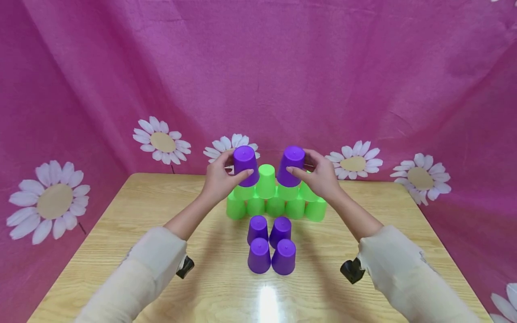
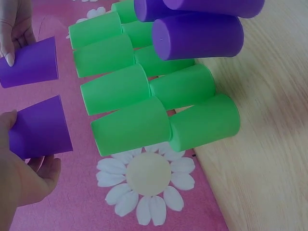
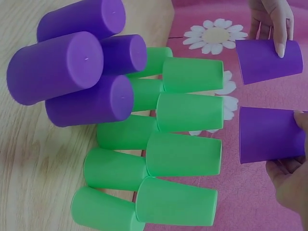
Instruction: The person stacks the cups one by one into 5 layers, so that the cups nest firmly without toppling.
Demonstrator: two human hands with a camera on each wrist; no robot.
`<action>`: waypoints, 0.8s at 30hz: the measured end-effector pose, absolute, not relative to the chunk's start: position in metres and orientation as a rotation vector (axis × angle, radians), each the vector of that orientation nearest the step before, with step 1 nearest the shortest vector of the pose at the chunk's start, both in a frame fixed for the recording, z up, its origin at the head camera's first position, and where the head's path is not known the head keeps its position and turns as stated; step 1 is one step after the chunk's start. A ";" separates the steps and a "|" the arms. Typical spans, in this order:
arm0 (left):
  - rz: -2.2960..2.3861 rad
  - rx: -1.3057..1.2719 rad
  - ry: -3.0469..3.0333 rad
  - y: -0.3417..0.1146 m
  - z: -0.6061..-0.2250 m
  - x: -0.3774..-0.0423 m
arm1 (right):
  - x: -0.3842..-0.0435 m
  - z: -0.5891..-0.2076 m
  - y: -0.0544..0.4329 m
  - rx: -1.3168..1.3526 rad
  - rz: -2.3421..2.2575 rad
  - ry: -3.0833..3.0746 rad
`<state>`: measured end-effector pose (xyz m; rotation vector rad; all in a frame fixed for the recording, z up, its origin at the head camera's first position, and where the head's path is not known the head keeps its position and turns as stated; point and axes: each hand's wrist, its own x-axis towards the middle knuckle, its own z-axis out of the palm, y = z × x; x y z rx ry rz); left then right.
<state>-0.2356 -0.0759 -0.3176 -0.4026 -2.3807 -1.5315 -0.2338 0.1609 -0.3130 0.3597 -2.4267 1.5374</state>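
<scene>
My left hand [image 1: 221, 177] grips an upside-down purple cup [image 1: 244, 163], thumb across its near side. Another purple cup [image 1: 291, 165], also upside down, is held the same way by my right hand [image 1: 321, 174]. Below them stand upturned green cups [image 1: 266, 181] in two rows, the upper row set over the gaps of the lower green cups [image 1: 276, 207]. In the left wrist view a gap shows between the held cup [image 2: 42, 129] and the green upper row [image 2: 130, 126]. The right wrist view likewise shows its held cup [image 3: 269, 134] apart from the stack.
Several more purple cups [image 1: 259, 256] stand upside down in a close group on the wooden table [image 1: 194, 278], nearer to me than the green stack. A pink cloth [image 1: 258, 80] with white daisies hangs behind the table and along its sides.
</scene>
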 end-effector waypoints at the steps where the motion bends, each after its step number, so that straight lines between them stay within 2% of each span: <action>1: -1.528 -0.397 -2.388 -0.075 -0.317 -0.237 | -0.235 -0.313 0.160 0.359 1.544 -2.425; 24: -1.525 -0.333 -2.432 -0.058 -0.314 -0.266 | -0.262 -0.319 0.142 0.238 1.509 -2.435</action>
